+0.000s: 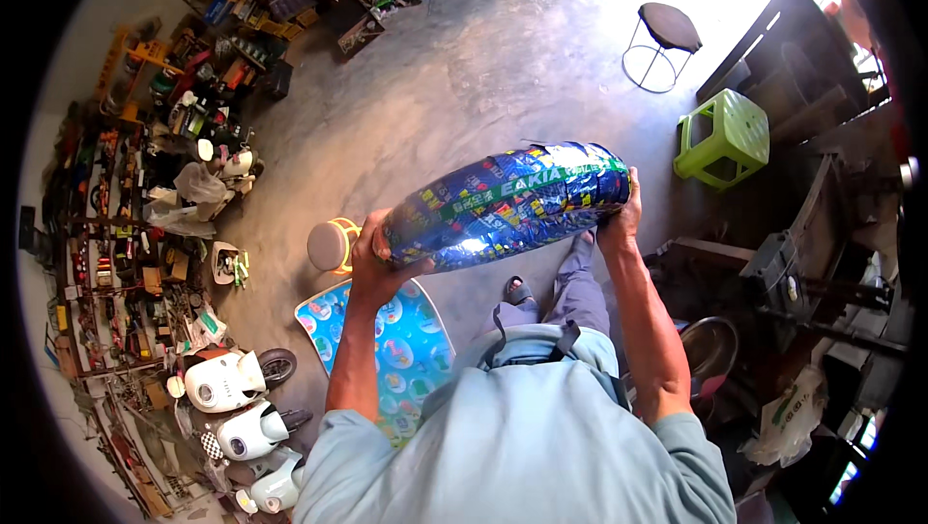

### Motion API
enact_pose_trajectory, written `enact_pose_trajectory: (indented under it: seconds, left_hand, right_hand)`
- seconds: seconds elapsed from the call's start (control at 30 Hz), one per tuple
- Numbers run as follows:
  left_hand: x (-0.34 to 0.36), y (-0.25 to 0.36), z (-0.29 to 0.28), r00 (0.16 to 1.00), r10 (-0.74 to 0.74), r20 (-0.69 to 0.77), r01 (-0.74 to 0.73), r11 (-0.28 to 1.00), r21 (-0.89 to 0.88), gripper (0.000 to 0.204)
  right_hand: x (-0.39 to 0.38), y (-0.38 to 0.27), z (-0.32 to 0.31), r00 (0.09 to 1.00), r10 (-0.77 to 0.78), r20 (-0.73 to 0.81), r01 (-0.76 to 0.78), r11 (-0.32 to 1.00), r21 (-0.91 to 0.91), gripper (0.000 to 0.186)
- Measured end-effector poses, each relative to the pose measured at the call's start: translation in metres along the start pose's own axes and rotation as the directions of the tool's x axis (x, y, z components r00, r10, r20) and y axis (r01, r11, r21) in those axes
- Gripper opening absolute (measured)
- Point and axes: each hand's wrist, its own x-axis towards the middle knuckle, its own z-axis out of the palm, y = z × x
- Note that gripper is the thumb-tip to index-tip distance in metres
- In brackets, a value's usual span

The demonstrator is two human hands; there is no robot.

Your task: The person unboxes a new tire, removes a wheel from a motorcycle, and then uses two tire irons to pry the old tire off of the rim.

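Observation:
A tyre-like bundle in shiny blue printed wrapping with a green band (503, 203) is held up in front of my body. My left hand (377, 258) grips its left end, fingers curled round the side, partly hidden by the bundle. At the right end, my right hand (619, 215) has its fingers wrapped round the edge. Below the bundle are my legs and dark sandals. A small round stool with a padded top (329, 246) stands to the left, beside a blue patterned mat or board (338, 316).
Cluttered shelves (126, 263) and white scooters (222, 384) line the left. Tools and boxes (271, 2) crowd the back. A dark round stool (667, 26) and green plastic stool (725, 132) stand right, near benches (793, 273), a metal basin (710, 340) and a bright doorway.

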Motion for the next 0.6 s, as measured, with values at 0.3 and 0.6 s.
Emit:
enact_pose_trajectory:
  seconds: [0.3, 0.6]
  left_hand:
    - [0.111, 0.019, 0.031, 0.995, 0.011, -0.1, -0.005, 0.998, 0.057, 0.075]
    - [0.211, 0.038, 0.068, 0.987, -0.077, -0.142, 0.075, 0.997, -0.02, 0.076]
  right_hand:
    - [0.13, -0.04, 0.06, 0.998, 0.053, -0.014, -0.053, 0.999, -0.009, 0.054]
    - [0.239, -0.096, 0.093, 0.992, 0.128, 0.017, -0.128, 0.991, -0.042, 0.049]
